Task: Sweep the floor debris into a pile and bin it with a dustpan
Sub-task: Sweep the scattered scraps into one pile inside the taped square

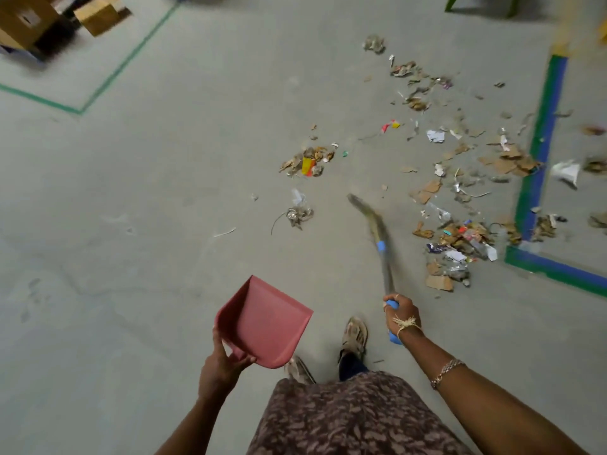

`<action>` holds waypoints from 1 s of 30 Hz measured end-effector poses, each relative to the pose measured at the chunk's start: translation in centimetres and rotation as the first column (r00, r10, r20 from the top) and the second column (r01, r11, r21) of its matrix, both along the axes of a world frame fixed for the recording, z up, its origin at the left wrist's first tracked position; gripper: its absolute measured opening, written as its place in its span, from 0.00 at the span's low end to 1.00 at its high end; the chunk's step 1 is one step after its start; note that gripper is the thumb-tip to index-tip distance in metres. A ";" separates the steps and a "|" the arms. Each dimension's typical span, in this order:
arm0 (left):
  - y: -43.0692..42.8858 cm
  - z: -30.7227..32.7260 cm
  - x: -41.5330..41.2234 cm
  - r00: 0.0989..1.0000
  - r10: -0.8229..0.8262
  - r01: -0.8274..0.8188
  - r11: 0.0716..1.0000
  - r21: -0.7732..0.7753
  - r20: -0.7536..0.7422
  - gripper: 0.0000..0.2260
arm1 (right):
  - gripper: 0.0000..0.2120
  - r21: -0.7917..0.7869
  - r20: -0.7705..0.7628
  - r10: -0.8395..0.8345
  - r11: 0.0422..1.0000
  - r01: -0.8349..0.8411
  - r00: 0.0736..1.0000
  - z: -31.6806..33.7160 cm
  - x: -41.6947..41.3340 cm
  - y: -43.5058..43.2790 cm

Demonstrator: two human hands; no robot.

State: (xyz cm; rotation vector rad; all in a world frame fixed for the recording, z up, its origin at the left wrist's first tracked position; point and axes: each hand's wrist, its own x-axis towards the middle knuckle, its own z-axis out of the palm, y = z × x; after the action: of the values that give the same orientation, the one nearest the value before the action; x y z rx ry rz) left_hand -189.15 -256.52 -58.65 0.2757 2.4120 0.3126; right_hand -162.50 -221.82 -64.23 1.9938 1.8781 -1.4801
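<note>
Littering the grey floor (164,192), scattered debris (466,234)

Cardboard boxes (29,21) on floor; green tape line (128,57) just beside them; blue-green tape border (542,136) well apart from them.

Grey floor (164,192): scattered debris (466,233), green tape lines (108,81), cardboard boxes (98,14) far corner.

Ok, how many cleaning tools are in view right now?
2. A dustpan in the left hand, lower centre, and a broom in the right hand. Others may lie out of frame.
</note>
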 end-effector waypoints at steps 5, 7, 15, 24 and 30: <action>4.4 1.4 -1.3 0.987 -0.154 0.152 0.988 -0.027 -0.049 0.57 | 0.06 0.163 -0.025 -0.141 0.976 0.143 0.990 1.7 1.1 1.0; 5.0 1.7 -2.5 0.985 -0.167 0.166 0.986 -0.034 -0.052 0.57 | 0.07 0.178 -0.055 -0.155 0.971 0.162 0.986 2.3 0.9 1.2; 3.9 1.0 -7.7 0.986 -0.164 0.162 0.986 -0.043 -0.036 0.58 | 0.08 0.111 -0.209 -0.008 0.993 0.032 0.978 3.7 -3.6 -0.8; -0.8 1.0 -18.3 0.989 -0.134 0.129 0.989 -0.072 -0.066 0.58 | 0.09 -0.065 -0.320 0.232 0.962 -0.266 0.918 4.8 -18.3 -5.8; -5.9 -0.1 -27.1 0.996 -0.078 0.076 0.997 -0.032 -0.051 0.57 | 0.09 -0.206 -0.301 0.330 0.894 -0.399 0.895 5.3 -30.9 -9.8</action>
State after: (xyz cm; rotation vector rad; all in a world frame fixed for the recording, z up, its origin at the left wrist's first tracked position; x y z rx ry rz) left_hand -216.24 -262.46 -58.71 0.3669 2.4482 0.2366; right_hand -193.37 -231.62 -58.91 1.2927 1.8863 -1.8187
